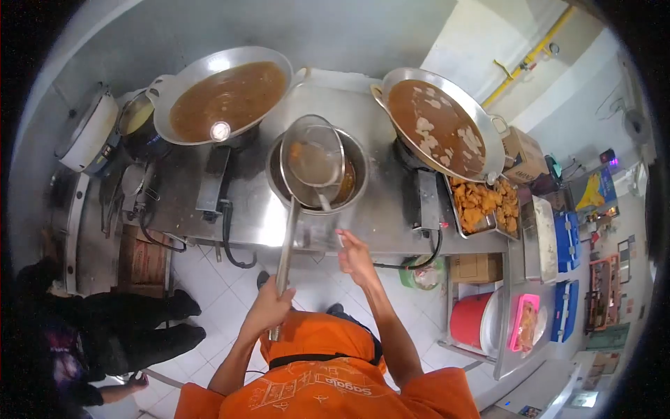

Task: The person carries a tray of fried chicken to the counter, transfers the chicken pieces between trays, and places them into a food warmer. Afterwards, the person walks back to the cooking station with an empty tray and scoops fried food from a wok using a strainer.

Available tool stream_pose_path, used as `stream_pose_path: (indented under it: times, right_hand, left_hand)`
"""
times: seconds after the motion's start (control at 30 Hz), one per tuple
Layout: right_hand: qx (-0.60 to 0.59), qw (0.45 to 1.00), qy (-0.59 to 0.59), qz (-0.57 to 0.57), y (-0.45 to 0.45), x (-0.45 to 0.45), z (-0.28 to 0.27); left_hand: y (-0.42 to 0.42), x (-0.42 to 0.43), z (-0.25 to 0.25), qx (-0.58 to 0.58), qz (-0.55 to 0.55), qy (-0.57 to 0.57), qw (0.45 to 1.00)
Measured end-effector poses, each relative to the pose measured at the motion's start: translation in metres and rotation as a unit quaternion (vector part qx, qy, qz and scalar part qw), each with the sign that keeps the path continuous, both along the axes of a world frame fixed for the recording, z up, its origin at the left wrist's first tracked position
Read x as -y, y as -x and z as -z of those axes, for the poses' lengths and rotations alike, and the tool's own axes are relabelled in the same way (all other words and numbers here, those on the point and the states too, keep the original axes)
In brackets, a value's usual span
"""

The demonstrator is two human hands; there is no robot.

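My left hand (271, 307) is closed around the long handle of a round mesh strainer (294, 185). The strainer is tilted over a metal pot (361, 174) on the steel counter. A smaller round ladle-like piece (315, 162) overlaps the mesh, its short pale handle part pointing towards me. Brownish liquid shows at the bottom of the pot. Just in front of the counter edge, my right hand (356, 260) has its fingers curled together, near the pot. A small pale bit shows between them, but what they hold, if anything, is unclear.
A wok of brown oil (227, 98) with a dial thermometer (220, 130) stands left. Another wok (436, 122), with pale pieces frying, stands right. Beside it lies a tray of fried pieces (481, 206). Burner hoses hang at the counter front. Another person (118, 328) is at lower left.
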State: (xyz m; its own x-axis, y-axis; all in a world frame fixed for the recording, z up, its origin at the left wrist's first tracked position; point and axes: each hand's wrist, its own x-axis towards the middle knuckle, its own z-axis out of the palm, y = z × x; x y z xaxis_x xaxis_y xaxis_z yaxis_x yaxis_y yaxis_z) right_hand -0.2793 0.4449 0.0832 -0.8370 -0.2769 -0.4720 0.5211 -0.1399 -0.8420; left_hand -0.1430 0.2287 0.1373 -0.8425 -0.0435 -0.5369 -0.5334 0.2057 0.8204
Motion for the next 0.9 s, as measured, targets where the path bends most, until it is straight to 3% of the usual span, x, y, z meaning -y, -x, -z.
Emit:
stream_pose_path:
  times: [0.03,0.13,0.17,0.2,0.27,0.3,0.33,0.37,0.43,0.47,0.53,0.57,0.6,0.63,0.67,0.73,0.77,0.8,0.83,0.87,0.9]
  right_hand:
    - [-0.001,1.000,0.011,-0.001,0.001,-0.008,-0.002]
    - [0.052,0.991,0.122,-0.003,-0.001,-0.033,0.012]
    - [-0.155,0.987,-0.030,0.006,-0.001,-0.036,0.031]
    - [-0.339,0.920,-0.198,0.024,-0.005,-0.043,0.044]
    - [-0.427,0.740,-0.518,-0.026,-0.020,-0.067,0.027]
    - [-0.408,0.731,-0.545,-0.046,-0.017,-0.074,0.029]
    - [-0.391,0.722,-0.566,-0.071,-0.013,-0.083,0.032]
    - [-0.389,0.726,-0.561,-0.078,-0.011,-0.090,0.029]
    - [-0.382,0.750,-0.534,-0.079,-0.003,-0.091,0.031]
    - [-0.376,0.766,-0.517,-0.070,0.000,-0.092,0.039]
    - [-0.325,0.855,-0.388,-0.113,0.015,-0.102,0.009]
    - [-0.314,0.884,-0.344,-0.040,0.020,-0.095,0.011]
    - [-0.263,0.953,-0.150,0.014,0.035,-0.086,0.026]
    - [-0.244,0.963,-0.111,-0.018,0.057,-0.080,0.039]
    - [-0.224,0.971,-0.065,-0.058,0.073,-0.081,0.052]
    - [-0.037,0.994,0.021,-0.105,0.079,-0.101,0.036]
    - [-0.027,0.987,0.039,-0.153,0.087,-0.110,0.052]
    - [-0.061,0.993,-0.007,-0.102,0.086,-0.122,0.060]
    - [-0.130,0.982,-0.099,-0.093,0.103,-0.127,0.117]
    - [-0.259,0.959,-0.096,0.058,0.089,-0.167,0.115]
    - [-0.320,0.918,-0.184,0.145,0.083,-0.211,0.131]
  left_hand:
    - [-0.004,-0.010,0.004,-0.056,-0.021,0.085,0.995]
    - [-0.012,-0.034,-0.010,-0.049,-0.072,0.178,0.980]
    - [-0.017,-0.042,-0.002,-0.118,-0.088,0.172,0.974]
    - [-0.020,-0.051,-0.005,-0.101,-0.099,0.217,0.966]
    - [-0.026,-0.067,-0.008,-0.097,-0.104,0.268,0.953]
    - [-0.029,-0.065,0.003,-0.162,-0.086,0.302,0.936]
    - [-0.024,-0.080,-0.022,-0.089,-0.106,0.225,0.964]
    - [-0.022,-0.090,-0.024,-0.066,-0.179,0.162,0.968]
    - [-0.013,-0.097,-0.040,-0.027,-0.201,0.085,0.976]
    - [-0.014,-0.086,-0.019,-0.033,-0.229,0.025,0.973]
    - [0.002,-0.065,0.007,0.024,-0.182,-0.061,0.981]
    - [0.013,-0.042,0.043,0.079,-0.217,-0.118,0.966]
    - [0.017,-0.031,0.066,0.084,-0.247,-0.330,0.907]
    - [0.005,0.018,0.117,0.086,-0.108,-0.186,0.973]
    - [0.023,-0.014,0.113,0.091,-0.099,-0.183,0.974]
    - [0.029,-0.097,0.064,0.058,-0.293,-0.353,0.886]
    - [0.030,-0.117,0.062,0.023,-0.293,-0.418,0.860]
    - [0.032,-0.106,0.082,0.026,-0.212,-0.550,0.807]
    - [0.031,-0.112,0.096,-0.009,-0.194,-0.604,0.773]
    - [0.028,-0.107,0.128,-0.004,-0.243,-0.639,0.730]
    - [0.032,-0.137,0.124,0.046,-0.346,-0.574,0.740]
